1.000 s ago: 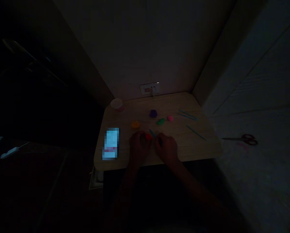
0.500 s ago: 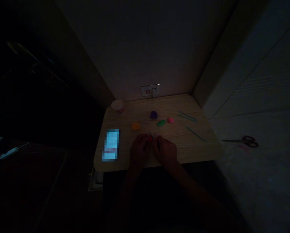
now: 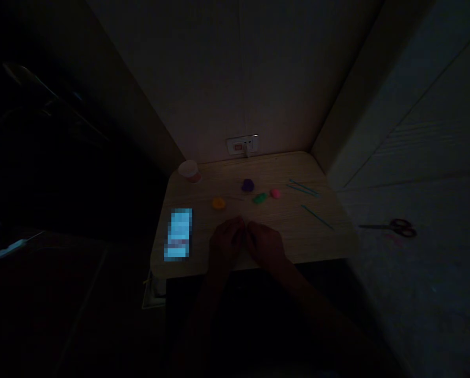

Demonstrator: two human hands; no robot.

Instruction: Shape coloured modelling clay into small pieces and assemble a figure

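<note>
In dim light, my left hand (image 3: 226,240) and my right hand (image 3: 266,242) meet low over the front middle of the small wooden table (image 3: 203,244). Fingers of both are curled and pinched together at the tips. A small red piece of modelling clay seen there a moment ago is now mostly hidden between them. Beyond the hands lie lumps of modelling clay: orange (image 3: 219,203), purple (image 3: 248,185), green (image 3: 259,198) and pink (image 3: 275,193). A thin stick (image 3: 235,198) lies beside the orange lump.
On the left are a lit phone (image 3: 179,234) and a paper cup (image 3: 190,171). Several thin blue-green sticks (image 3: 317,217) lie at the right. Scissors (image 3: 392,227) rest on the surface beyond the table's right edge. A wall socket (image 3: 242,145) holds a plug behind the table.
The red clay and a thin dark stick that showed between my fingertips are now hidden. My hands stay close together in nearly the same place. The view has shifted slightly.
</note>
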